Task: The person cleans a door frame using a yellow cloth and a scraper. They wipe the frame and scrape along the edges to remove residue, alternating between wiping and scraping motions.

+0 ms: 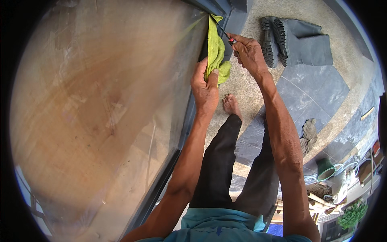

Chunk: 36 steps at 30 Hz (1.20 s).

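A yellow-green cloth [217,50] hangs along the dark frame at the edge of a large glass pane [92,105]. My left hand [205,86] is closed on the cloth's lower part, thumb on top. My right hand [250,54] grips a screwdriver [224,31] with a thin dark shaft and a partly hidden handle that shows red. The shaft slants up and left, and its tip meets the cloth's top end at the frame corner [213,17]. Most of the handle lies inside my fingers.
Grey rubber boots [304,42] lie on their sides at the upper right, on speckled floor beside dark tiles [312,90]. A crumpled grey-brown cloth [308,135] lies on the floor. A green bucket [325,168], a hose and a plant [352,215] are at the lower right.
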### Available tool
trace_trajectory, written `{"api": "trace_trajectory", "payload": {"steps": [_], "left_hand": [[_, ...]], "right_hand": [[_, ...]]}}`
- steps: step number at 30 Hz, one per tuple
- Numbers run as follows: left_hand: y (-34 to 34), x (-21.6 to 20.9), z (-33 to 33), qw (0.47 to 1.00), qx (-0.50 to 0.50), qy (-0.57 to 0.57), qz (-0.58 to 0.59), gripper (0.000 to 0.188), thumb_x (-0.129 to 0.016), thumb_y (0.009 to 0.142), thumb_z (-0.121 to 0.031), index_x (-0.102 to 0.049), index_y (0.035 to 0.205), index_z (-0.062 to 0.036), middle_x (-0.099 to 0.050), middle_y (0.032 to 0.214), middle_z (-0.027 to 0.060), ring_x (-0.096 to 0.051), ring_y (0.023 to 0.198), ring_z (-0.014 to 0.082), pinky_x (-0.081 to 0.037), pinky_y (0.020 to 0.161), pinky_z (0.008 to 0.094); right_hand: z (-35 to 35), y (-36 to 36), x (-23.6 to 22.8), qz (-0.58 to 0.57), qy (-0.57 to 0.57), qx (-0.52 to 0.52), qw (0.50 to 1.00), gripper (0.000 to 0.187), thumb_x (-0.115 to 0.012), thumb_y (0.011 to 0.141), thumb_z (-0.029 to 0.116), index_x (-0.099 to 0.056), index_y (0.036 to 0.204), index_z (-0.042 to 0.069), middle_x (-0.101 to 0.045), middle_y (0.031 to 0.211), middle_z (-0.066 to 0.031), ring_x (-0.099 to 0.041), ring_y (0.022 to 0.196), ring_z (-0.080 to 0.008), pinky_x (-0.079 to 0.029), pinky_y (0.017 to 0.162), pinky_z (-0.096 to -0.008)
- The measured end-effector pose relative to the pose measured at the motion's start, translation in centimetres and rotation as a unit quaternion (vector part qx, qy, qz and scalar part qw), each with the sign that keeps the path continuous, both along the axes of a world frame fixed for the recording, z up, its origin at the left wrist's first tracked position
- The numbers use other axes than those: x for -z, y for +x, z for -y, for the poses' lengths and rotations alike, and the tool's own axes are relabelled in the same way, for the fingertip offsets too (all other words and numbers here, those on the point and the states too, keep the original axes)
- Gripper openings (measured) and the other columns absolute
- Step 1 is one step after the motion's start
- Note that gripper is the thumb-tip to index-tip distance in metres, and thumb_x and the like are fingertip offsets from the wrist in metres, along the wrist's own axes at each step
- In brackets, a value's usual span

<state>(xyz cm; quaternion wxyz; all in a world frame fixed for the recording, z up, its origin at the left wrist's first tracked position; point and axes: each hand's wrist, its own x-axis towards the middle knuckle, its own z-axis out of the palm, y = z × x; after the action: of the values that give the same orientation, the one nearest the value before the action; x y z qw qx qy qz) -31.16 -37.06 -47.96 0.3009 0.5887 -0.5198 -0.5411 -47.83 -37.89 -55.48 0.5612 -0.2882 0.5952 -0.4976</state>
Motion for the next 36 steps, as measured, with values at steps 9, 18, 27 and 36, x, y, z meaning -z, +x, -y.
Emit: {"api": "trace_trajectory", "payload": {"steps": [9,18,27,36], "left_hand": [[1.5,0.0,-1.7,0.999,0.002,0.036,-0.020,0.038,-0.055,0.096,0.004,-0.061,0.133,0.0038,-0.064,0.120,0.0088,-0.061,0.110,0.0165,-0.049,0.098,0.0305],[0.3,-0.5,0.4,0.997,0.015,0.034,-0.060,0.043,-0.059,0.099,-0.001,-0.053,0.141,0.0073,-0.064,0.131,0.0122,-0.062,0.116,0.0154,-0.049,0.102,0.0302],[1.9,-0.1,-0.6,0.997,-0.012,0.053,-0.049,0.039,-0.056,0.098,0.002,-0.057,0.136,0.0076,-0.065,0.127,0.0118,-0.062,0.112,0.0155,-0.050,0.100,0.0298],[5.5,-2.5,-4.1,0.995,-0.010,0.096,-0.014,0.039,-0.057,0.097,0.003,-0.057,0.136,0.0070,-0.066,0.127,0.0116,-0.064,0.113,0.0157,-0.050,0.100,0.0299]], "right_hand": [[-3.1,1.9,1.3,-0.102,-0.029,0.031,0.994,0.039,-0.059,0.095,0.010,-0.070,0.132,0.010,-0.056,0.072,0.0012,-0.052,0.059,-0.0088,-0.044,0.055,-0.0280],[-0.5,1.4,-0.3,-0.349,0.010,0.018,0.937,0.042,-0.067,0.090,0.012,-0.071,0.131,0.019,-0.068,0.088,-0.0136,-0.067,0.079,-0.0335,-0.053,0.077,-0.0421],[-1.4,2.9,0.6,-0.190,0.018,0.012,0.982,0.041,-0.067,0.093,0.013,-0.069,0.134,0.014,-0.073,0.108,-0.0168,-0.070,0.089,-0.0264,-0.055,0.083,-0.0378],[-7.2,6.8,1.8,-0.040,0.006,0.013,0.999,0.042,-0.060,0.094,0.005,-0.069,0.135,0.008,-0.065,0.088,-0.0026,-0.050,0.067,-0.0090,-0.049,0.066,-0.0259]]}}
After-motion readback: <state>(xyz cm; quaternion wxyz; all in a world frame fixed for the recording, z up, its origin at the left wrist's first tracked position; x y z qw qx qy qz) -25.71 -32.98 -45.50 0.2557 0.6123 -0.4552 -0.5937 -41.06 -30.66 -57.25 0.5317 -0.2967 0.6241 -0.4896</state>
